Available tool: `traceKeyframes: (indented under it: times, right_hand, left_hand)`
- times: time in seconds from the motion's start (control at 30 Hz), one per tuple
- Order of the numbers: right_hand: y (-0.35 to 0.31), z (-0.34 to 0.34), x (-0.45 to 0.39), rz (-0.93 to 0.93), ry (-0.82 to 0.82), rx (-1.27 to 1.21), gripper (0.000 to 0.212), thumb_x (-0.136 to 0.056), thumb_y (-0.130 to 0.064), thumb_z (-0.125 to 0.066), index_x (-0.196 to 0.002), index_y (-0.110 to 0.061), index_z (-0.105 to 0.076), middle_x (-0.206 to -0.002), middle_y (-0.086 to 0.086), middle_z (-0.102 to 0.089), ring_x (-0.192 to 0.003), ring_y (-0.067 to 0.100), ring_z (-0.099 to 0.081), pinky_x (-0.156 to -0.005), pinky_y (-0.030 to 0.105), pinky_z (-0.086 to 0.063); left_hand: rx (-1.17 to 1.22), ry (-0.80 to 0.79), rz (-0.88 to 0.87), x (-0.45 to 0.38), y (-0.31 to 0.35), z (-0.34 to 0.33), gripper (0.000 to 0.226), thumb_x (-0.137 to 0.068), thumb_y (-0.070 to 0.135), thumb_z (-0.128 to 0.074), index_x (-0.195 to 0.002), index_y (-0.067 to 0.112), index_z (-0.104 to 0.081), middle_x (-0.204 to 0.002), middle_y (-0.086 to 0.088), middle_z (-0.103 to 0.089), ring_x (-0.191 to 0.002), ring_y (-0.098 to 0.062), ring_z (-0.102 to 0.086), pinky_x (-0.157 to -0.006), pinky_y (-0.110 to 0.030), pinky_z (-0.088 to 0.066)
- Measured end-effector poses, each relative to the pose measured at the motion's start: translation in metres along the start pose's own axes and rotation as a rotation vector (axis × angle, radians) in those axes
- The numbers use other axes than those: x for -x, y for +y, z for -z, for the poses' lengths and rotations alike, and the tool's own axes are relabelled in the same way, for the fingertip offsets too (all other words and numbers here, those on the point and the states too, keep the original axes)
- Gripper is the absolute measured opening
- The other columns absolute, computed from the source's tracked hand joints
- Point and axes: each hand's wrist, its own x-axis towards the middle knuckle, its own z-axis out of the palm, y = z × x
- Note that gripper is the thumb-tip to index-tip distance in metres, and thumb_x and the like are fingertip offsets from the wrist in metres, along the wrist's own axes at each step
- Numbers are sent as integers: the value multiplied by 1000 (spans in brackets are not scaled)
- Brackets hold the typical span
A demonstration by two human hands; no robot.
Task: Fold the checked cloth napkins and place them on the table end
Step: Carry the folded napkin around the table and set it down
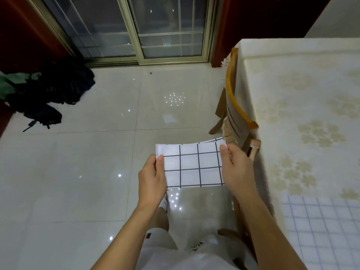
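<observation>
Head view. Folded checked napkin point(191, 164) held in the air above the tiled floor point(78, 162), left of the table point(303, 114), touching neither. Its long axis runs from 9 to 3 o'clock; the far edge lifts slightly toward 2 o'clock. The left hand point(153, 178) is closed in a pinch on the napkin's left edge, thumb on top. The right hand point(234, 166) is closed in a pinch on the far right corner, thumb on top. A second checked napkin point(321, 228) lies flat on the table at 4 o'clock. A wooden chair point(233, 102) stands against the table edge at 1 o'clock. Dark bags point(50, 90) lie on the floor at 10 o'clock. No containers seen.
</observation>
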Motion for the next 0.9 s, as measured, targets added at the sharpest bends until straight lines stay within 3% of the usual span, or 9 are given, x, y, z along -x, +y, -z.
traceKeyframes:
  times: [0.23,0.3,0.43,0.57,0.7,0.8,0.9]
  right_hand:
    - [-51,-79,-83,-7,16,36,40,-106,-33,-39,-77,-10,-56,-66,3,-58,-65,19,-57,-61,42,-48]
    - [-72,-100,-112,-9,23,38,39,-105,-32,-41,-70,-16,-50,-60,-2,-52,-58,13,-51,-56,37,-42]
    - [-113,-136,-165,-47,33,19,39,-104,-28,-47,-65,-26,-42,-57,-7,-47,-54,3,-48,-53,23,-36]
    - [-138,-160,-209,-88,10,16,35,-104,-30,-46,-74,-16,-52,-64,-3,-55,-60,8,-50,-56,31,-38]
    - [-153,-175,-255,-99,-17,2,35,-104,-27,-45,-76,-7,-54,-65,4,-58,-62,17,-53,-58,34,-41]
    - [-160,-189,-293,-90,-17,-24,35,-104,-23,-45,-74,-5,-51,-59,4,-52,-53,11,-44,-50,23,-32]
    - [-165,-203,-336,-103,-36,-60,35,-104,-22,-45,-74,-5,-50,-56,2,-45,-51,8,-37,-52,29,-32]
  left_hand:
    - [-2,-25,26,-126,-3,36,40,-105,35,-41,-72,14,-46,-60,3,-45,-56,-19,-45,-49,-53,-45]
    - [10,-46,21,-169,4,48,41,-105,35,-41,-68,17,-40,-54,11,-39,-54,-17,-40,-49,-53,-45]
    - [-13,-49,-34,-244,18,69,43,-106,33,-41,-66,18,-36,-51,13,-37,-52,-11,-33,-49,-45,-41]
    - [-40,-33,-67,-300,30,80,43,-106,31,-41,-65,17,-34,-53,9,-34,-50,-8,-30,-48,-39,-37]
    - [-47,-37,-40,-348,38,80,43,-105,34,-40,-66,18,-34,-53,10,-34,-53,-15,-34,-50,-52,-46]
    - [-51,-31,-30,-386,45,75,43,-105,35,-40,-66,18,-32,-52,10,-33,-54,-17,-32,-50,-55,-44]
    - [-55,-28,-17,-429,54,65,44,-105,36,-40,-66,18,-31,-50,11,-33,-54,-17,-31,-49,-55,-44]
